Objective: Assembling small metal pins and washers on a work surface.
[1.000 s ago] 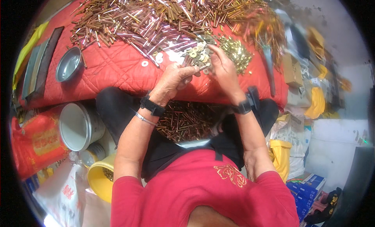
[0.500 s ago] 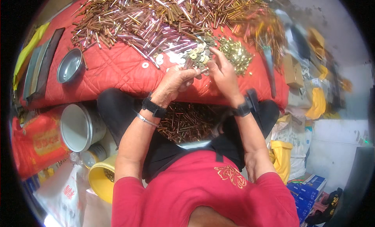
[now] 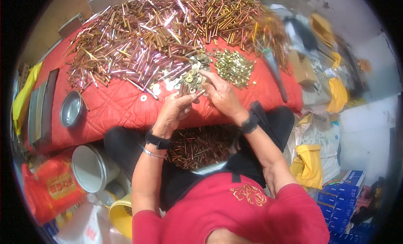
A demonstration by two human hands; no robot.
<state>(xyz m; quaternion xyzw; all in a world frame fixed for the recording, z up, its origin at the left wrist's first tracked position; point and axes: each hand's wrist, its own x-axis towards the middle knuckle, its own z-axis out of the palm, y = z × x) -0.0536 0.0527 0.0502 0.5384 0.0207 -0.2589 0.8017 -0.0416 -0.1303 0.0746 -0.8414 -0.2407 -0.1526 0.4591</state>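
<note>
My left hand pinches a thin metal rod over the near edge of a red quilted cloth. My right hand meets it from the right, fingers curled at the rod's tip, beside a small heap of flat washers. Just beyond lies a pile of small brass nuts. A great mass of copper and brass rods covers the far part of the cloth. Between my knees sits a tray of finished rods. Both wrists wear dark bands.
A small steel bowl rests on the cloth at left. A white bucket, a yellow bucket and a red sack stand at lower left. Yellow bags, blue boxes and a cardboard box crowd the right.
My hands have stayed together over the washers, shifting slightly; the rod between them has turned a little. Nothing else has moved.
</note>
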